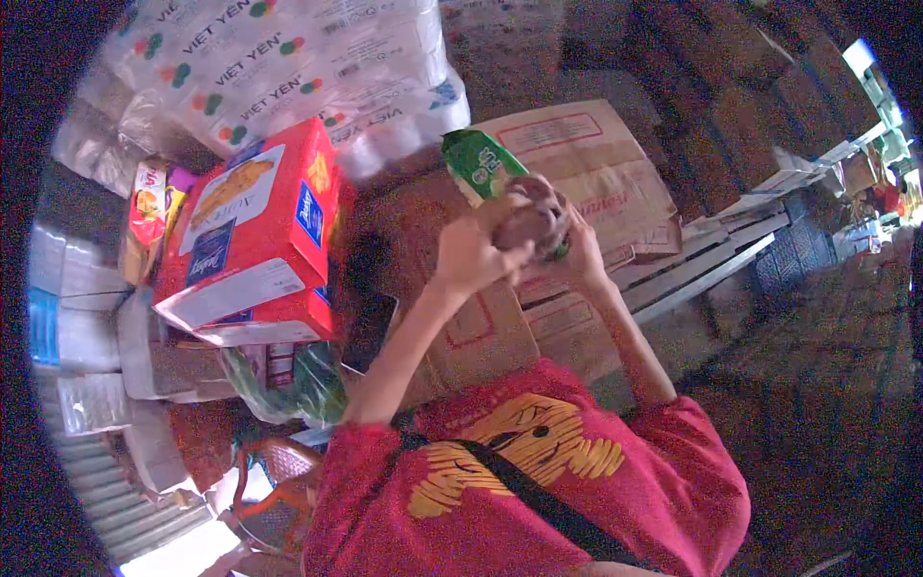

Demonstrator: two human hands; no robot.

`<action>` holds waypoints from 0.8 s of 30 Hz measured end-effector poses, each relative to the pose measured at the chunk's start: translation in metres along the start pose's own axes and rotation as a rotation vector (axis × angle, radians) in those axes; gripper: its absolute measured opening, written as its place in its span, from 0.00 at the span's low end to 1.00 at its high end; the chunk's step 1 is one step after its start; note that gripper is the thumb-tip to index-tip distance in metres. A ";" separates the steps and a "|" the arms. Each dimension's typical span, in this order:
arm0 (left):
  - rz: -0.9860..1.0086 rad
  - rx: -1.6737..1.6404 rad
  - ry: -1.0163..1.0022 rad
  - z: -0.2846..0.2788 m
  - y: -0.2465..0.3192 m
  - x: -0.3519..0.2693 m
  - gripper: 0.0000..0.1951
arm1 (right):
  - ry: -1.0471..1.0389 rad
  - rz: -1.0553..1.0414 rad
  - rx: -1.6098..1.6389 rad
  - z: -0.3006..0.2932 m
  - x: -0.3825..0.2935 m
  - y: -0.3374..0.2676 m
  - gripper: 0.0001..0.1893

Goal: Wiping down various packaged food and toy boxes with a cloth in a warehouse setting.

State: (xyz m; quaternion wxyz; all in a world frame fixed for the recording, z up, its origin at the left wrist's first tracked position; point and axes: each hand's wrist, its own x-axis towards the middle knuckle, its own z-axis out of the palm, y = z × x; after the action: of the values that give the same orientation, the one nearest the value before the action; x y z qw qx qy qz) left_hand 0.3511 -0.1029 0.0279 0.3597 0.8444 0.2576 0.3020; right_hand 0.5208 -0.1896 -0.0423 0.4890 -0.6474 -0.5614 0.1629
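A green packet [483, 162] with white print is held up above the cardboard boxes, tilted, its lower part covered. Over that lower part is a blurred, brownish, rounded object [530, 216], whose kind I cannot tell. My left hand [469, 252] is closed against the left and lower side of this object. At the right side my right hand [583, 245] grips the lower end of the packet, where a bit of green shows by the fingers. Motion blur hides the exact finger contacts.
Flattened-looking brown cardboard boxes [598, 159] lie beneath and beyond my hands, near wooden slats [692, 267]. Red biscuit boxes [245, 231] are stacked at left, beside a snack pack [150, 202]. Plastic-wrapped white packs [288, 65] stand behind. An orange-red chair [277, 476] is at lower left.
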 end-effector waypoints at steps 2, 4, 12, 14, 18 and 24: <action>-0.009 0.204 0.129 -0.006 -0.011 0.015 0.19 | -0.088 0.086 -0.023 -0.005 0.004 -0.018 0.44; 0.038 0.352 0.320 -0.007 -0.057 0.032 0.17 | 0.020 0.025 -0.019 0.002 0.006 -0.027 0.45; -0.090 0.371 0.460 -0.046 -0.115 0.034 0.22 | -0.024 -0.182 -0.208 0.003 0.014 -0.044 0.46; -0.110 0.020 0.422 -0.050 -0.097 0.026 0.22 | 0.005 -0.158 -0.139 0.002 0.020 -0.033 0.47; -0.132 -0.257 0.442 -0.061 -0.063 0.011 0.22 | 0.037 -0.253 -0.242 0.002 0.035 -0.034 0.35; -0.135 -0.423 0.521 -0.074 -0.055 0.005 0.22 | 0.113 -0.421 -0.360 -0.007 0.052 -0.059 0.34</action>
State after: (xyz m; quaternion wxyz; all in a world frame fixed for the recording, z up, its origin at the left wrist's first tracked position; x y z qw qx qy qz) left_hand 0.2914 -0.0324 0.0291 0.4681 0.6267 0.3277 0.5298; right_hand 0.5087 -0.1531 0.0265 0.4198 -0.6011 -0.6752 -0.0809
